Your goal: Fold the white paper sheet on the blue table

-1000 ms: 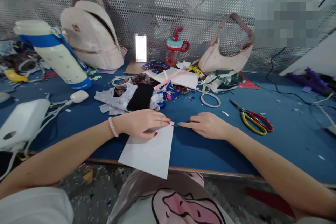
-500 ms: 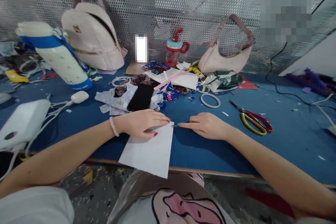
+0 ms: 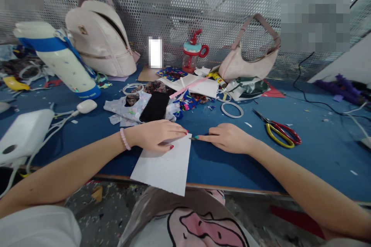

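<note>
A white sheet of card (image 3: pixel 164 170) lies on the blue table, its lower edge hanging over the front. My left hand (image 3: pixel 159 134) rests flat on the upper part of the card, palm down with fingers stretched out and the thumb spread. Just right of the card's top right corner is my right hand (image 3: pixel 228 139), its index finger pointing left and its other fingers curled in. From under that fingertip a thin dark tip (image 3: pixel 192 138) reaches the card's edge; what it belongs to is hidden by the hand.
Red-and-yellow-handled scissors (image 3: pixel 282 133) lie to the right. Behind my hands are a black phone (image 3: pixel 155 107), fabric scraps (image 3: pixel 124 108) and a tape roll (image 3: pixel 232 110). A bottle (image 3: pixel 58 60), a backpack (image 3: pixel 100 42), a straw cup (image 3: pixel 191 52) and a handbag (image 3: pixel 251 58) stand farther back.
Both hands and the card keep almost the same place. The whole view has shifted very slightly.
</note>
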Tool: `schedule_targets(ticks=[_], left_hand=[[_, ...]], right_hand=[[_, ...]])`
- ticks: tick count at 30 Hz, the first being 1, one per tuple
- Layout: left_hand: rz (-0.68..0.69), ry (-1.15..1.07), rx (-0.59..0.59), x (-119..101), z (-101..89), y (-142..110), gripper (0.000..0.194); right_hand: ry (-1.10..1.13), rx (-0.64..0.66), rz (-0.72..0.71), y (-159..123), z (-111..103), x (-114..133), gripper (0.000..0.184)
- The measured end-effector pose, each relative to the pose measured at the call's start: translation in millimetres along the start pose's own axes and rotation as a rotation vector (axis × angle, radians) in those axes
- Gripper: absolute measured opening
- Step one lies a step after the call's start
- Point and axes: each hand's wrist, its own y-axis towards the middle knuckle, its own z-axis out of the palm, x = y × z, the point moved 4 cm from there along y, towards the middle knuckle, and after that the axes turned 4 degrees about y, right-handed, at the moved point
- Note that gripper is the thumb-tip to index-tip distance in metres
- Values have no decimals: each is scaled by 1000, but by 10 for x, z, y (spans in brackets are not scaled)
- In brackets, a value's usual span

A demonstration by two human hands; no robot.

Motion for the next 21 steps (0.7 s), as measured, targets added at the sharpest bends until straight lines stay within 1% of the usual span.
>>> schedule_targets(ticks=[10,21], left_hand=[[-3,-14,-8,-5,-6,0,55],[-42,-28,-1,23,15,-14,65]], right_hand=[[-13,3,7,17,-7,7,41],[-17,-11,40,28,16,13,41]])
